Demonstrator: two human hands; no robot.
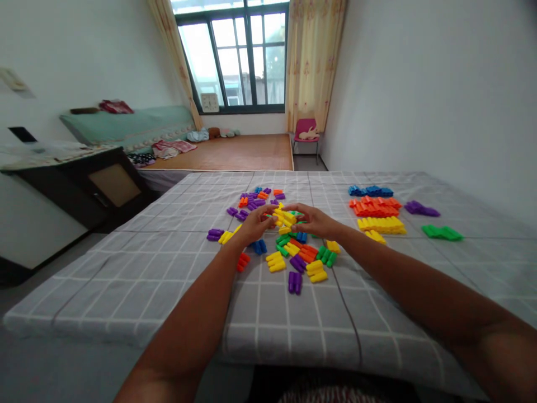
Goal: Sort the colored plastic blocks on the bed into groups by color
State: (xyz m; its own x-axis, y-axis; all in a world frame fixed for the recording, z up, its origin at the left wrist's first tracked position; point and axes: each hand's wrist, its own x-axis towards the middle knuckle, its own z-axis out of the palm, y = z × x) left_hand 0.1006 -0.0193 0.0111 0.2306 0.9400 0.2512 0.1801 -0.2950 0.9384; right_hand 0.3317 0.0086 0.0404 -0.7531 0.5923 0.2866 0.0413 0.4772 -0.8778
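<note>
My left hand (258,223) and my right hand (315,220) meet over a loose pile of coloured plastic pieces. Between their curled fingers is a small bunch of yellow plastic building pieces (286,216), which both hands grip from either side. Beneath and nearer to me lie mixed pieces: a purple piece (295,282), a yellow piece (276,262), a green piece (326,256), an orange piece (308,253) and a blue piece (259,247). Several purple pieces (239,214) spread out beyond and left of my left hand. My fingers partly cover the middle of the pile.
At the right, pieces lie grouped by colour: a blue row (371,191), an orange row (375,206), a yellow row (381,225), a purple group (422,209) and a green group (442,232). A grey checked cloth (138,268) covers the surface. A dark cabinet (111,184) stands left.
</note>
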